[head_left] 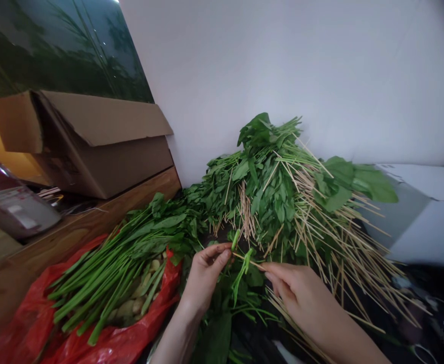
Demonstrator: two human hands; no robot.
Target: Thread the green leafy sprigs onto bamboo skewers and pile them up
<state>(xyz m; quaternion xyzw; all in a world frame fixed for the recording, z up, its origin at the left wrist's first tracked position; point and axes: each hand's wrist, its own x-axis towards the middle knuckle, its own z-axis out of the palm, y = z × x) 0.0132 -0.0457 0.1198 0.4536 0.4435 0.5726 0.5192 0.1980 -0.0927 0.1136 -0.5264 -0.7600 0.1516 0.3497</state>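
Observation:
Thin and pale, a bamboo skewer (256, 264) runs between my two hands with leafy greens (246, 265) threaded on it, their strands hanging down. My right hand (301, 290) is closed around the skewer's right end. Thumb and fingers of my left hand (204, 275) pinch a short green stem (235, 239) at the other end; the skewer's tip is hidden there. Behind both hands rises a large heap of skewered greens (267, 192), with many bare skewer ends (331, 253) sticking out to the right.
On the left, a red plastic bag (146, 333) holds long green stalks (104, 278) and some pale pieces. A cardboard box (112, 162) and a bucket (17, 212) stand on a wooden surface (104, 222). A white wall (282, 65) rises behind the heap, and a white box (427, 217) is at right.

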